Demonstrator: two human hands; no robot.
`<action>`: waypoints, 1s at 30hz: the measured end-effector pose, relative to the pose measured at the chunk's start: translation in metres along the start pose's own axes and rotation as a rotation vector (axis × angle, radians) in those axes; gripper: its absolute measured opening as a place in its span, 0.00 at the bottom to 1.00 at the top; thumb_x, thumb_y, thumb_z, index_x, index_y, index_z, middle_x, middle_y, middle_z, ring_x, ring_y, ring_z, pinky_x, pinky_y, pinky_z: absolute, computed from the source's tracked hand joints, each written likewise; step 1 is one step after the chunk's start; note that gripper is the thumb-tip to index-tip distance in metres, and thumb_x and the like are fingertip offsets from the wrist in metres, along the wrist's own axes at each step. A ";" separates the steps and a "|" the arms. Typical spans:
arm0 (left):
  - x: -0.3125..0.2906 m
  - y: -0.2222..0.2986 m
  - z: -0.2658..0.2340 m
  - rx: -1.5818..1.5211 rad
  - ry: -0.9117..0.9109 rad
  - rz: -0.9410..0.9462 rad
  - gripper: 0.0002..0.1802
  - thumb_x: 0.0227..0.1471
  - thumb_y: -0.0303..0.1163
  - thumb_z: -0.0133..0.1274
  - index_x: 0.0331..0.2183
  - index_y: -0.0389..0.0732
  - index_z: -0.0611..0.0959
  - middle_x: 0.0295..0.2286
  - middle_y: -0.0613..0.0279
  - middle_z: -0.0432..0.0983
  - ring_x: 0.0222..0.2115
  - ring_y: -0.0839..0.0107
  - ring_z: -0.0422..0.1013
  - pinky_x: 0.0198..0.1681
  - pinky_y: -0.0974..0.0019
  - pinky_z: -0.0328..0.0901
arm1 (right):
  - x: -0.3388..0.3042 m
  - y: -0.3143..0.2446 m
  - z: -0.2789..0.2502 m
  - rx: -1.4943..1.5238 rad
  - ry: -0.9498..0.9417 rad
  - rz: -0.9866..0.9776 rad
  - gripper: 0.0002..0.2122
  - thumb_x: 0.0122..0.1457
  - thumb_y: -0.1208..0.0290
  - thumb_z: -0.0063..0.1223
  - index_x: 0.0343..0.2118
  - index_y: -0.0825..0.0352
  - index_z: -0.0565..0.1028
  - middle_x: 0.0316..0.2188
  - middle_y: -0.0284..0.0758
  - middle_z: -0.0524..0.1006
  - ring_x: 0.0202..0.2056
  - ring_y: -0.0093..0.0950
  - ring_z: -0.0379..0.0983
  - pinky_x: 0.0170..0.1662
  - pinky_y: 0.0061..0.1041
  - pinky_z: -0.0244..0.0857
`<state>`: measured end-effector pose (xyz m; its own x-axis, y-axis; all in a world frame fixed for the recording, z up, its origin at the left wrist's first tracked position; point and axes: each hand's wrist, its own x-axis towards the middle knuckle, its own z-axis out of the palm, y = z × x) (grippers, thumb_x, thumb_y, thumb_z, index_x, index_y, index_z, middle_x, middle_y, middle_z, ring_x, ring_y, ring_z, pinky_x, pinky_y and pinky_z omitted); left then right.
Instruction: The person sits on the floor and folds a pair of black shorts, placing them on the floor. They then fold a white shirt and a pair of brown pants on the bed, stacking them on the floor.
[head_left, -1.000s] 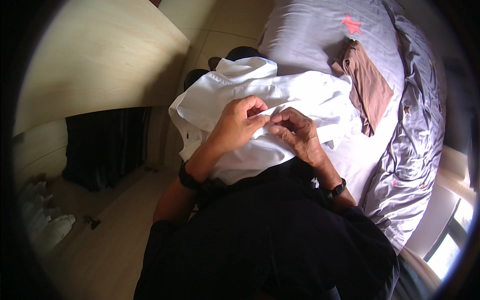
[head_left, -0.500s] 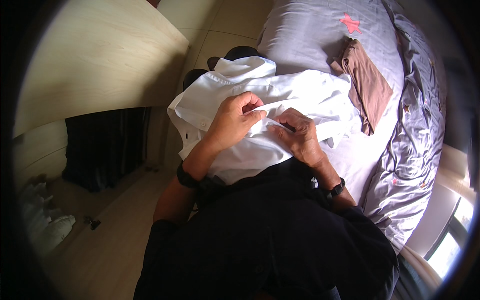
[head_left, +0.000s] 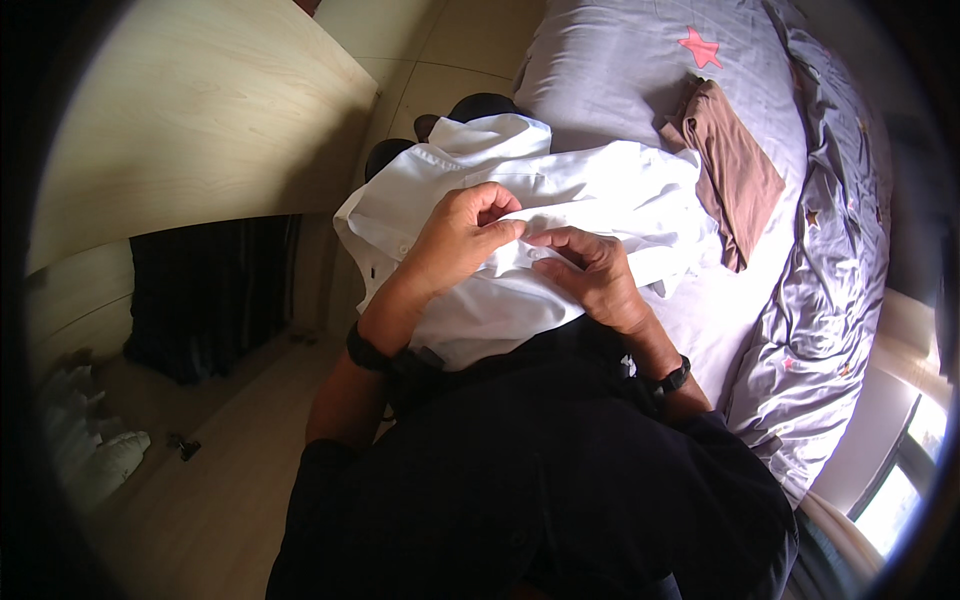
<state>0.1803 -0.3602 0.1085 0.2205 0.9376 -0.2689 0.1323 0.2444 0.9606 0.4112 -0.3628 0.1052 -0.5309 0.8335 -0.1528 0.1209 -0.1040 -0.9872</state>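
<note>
A white button-up shirt (head_left: 610, 180) lies spread over my lap and onto the bed. My left hand (head_left: 462, 235) pinches the shirt's front edge between thumb and forefinger. Close by on its right, my right hand (head_left: 597, 275) has its thumb and forefinger curled onto the same cloth, with a narrow gap between their tips. In that gap shows a small white button (head_left: 531, 252). Another button (head_left: 404, 248) sits left of my left wrist. The shirt's chest pocket is above my hands. How the cloth lies beneath my fingertips is hidden.
Right of the shirt, a folded brown garment (head_left: 738, 175) lies on the grey bed sheet (head_left: 610, 60). A bunched grey quilt (head_left: 815, 330) runs along the bed's far right. At the left stands a pale wooden panel (head_left: 200, 120), with dark cloth (head_left: 210, 300) below it.
My right forefinger has straightened toward my left fingertips, and the right thumb has shifted slightly. The button between them now shows. My left hand keeps its pinch, almost in place.
</note>
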 end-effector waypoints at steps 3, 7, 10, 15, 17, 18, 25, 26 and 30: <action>0.000 0.000 0.001 -0.014 -0.015 -0.033 0.06 0.58 0.25 0.60 0.37 0.35 0.81 0.30 0.72 0.76 0.30 0.85 0.68 0.34 0.76 0.65 | 0.002 0.000 -0.006 0.169 -0.040 0.080 0.13 0.60 0.84 0.61 0.48 0.71 0.81 0.44 0.32 0.82 0.46 0.20 0.76 0.54 0.21 0.70; -0.001 0.003 0.002 0.008 -0.034 -0.061 0.05 0.58 0.25 0.59 0.37 0.35 0.81 0.30 0.71 0.77 0.31 0.84 0.70 0.34 0.76 0.65 | 0.005 -0.003 -0.008 0.225 -0.055 0.121 0.14 0.60 0.86 0.60 0.49 0.70 0.81 0.44 0.32 0.82 0.47 0.20 0.75 0.54 0.21 0.70; -0.002 0.001 0.003 -0.026 -0.052 -0.066 0.05 0.58 0.25 0.59 0.37 0.35 0.81 0.30 0.72 0.77 0.31 0.84 0.70 0.35 0.75 0.66 | 0.007 -0.003 -0.005 0.153 -0.022 0.099 0.14 0.60 0.86 0.60 0.50 0.70 0.81 0.44 0.33 0.82 0.46 0.20 0.76 0.54 0.22 0.70; -0.004 -0.001 0.004 -0.066 -0.057 -0.073 0.04 0.60 0.25 0.57 0.37 0.35 0.80 0.30 0.71 0.76 0.31 0.85 0.70 0.34 0.76 0.66 | 0.009 0.003 0.000 0.070 0.091 0.093 0.13 0.60 0.82 0.63 0.49 0.70 0.82 0.44 0.33 0.83 0.44 0.19 0.76 0.52 0.21 0.71; -0.004 -0.003 0.005 -0.074 -0.049 -0.064 0.04 0.61 0.24 0.57 0.37 0.35 0.79 0.30 0.71 0.76 0.30 0.86 0.70 0.34 0.77 0.66 | 0.010 0.003 0.003 0.128 0.139 0.078 0.13 0.60 0.79 0.66 0.47 0.71 0.82 0.42 0.33 0.84 0.41 0.18 0.76 0.47 0.19 0.72; -0.004 -0.004 0.005 -0.063 -0.044 -0.053 0.04 0.61 0.24 0.57 0.37 0.35 0.79 0.30 0.71 0.76 0.30 0.86 0.70 0.34 0.77 0.66 | 0.010 0.004 0.003 0.121 0.134 0.081 0.13 0.59 0.78 0.66 0.47 0.72 0.82 0.42 0.33 0.83 0.41 0.18 0.76 0.48 0.19 0.72; -0.003 -0.006 0.005 -0.065 -0.031 -0.047 0.05 0.60 0.25 0.58 0.37 0.35 0.79 0.29 0.71 0.76 0.30 0.86 0.70 0.33 0.77 0.66 | 0.010 0.008 0.001 0.167 0.123 0.091 0.13 0.59 0.80 0.67 0.46 0.74 0.81 0.41 0.33 0.83 0.42 0.18 0.76 0.49 0.20 0.73; -0.003 -0.005 0.005 -0.072 -0.030 -0.050 0.05 0.60 0.25 0.58 0.37 0.35 0.79 0.29 0.71 0.75 0.29 0.86 0.70 0.33 0.77 0.66 | 0.011 0.010 0.001 0.189 0.120 0.085 0.13 0.59 0.80 0.67 0.46 0.74 0.81 0.41 0.33 0.83 0.42 0.18 0.76 0.49 0.20 0.73; -0.004 -0.002 0.005 -0.110 -0.028 -0.057 0.07 0.58 0.26 0.59 0.36 0.33 0.80 0.28 0.68 0.78 0.30 0.82 0.72 0.34 0.74 0.68 | 0.010 0.009 0.001 0.158 0.116 0.085 0.10 0.59 0.81 0.65 0.43 0.73 0.82 0.39 0.31 0.83 0.41 0.18 0.76 0.48 0.20 0.72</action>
<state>0.1844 -0.3661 0.1078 0.2431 0.9143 -0.3240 0.0393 0.3244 0.9451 0.4059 -0.3559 0.0946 -0.4235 0.8740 -0.2381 0.0232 -0.2523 -0.9674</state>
